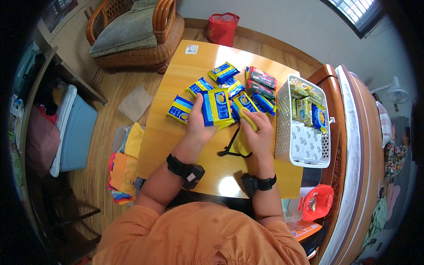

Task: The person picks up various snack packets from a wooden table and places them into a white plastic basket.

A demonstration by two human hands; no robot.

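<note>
My left hand [197,123] holds up a blue-and-yellow snack packet [217,107], its printed face towards me. Pinched in my right hand [258,131] is a yellow cloth [241,144] with a dark edging or cord, hanging down to the tabletop. Around and behind the held packet lie several more blue-and-yellow packets [224,72] on the wooden table [172,155]. Red-and-dark packets [261,79] lie at the far right of this group. A white perforated plastic basket [283,126] stands to the right, with green packets [303,109], a blue packet [318,117] and white patterned packets [306,142] inside.
Beyond the table stand a red bag [223,28] and a wicker armchair [132,39]. Folded clothes [124,169] and a blue storage bin [78,132] are at left. A wooden bed [334,132] borders the basket's side; a red-lined bin [318,202] sits near my right elbow. Another person [396,155] is at far right.
</note>
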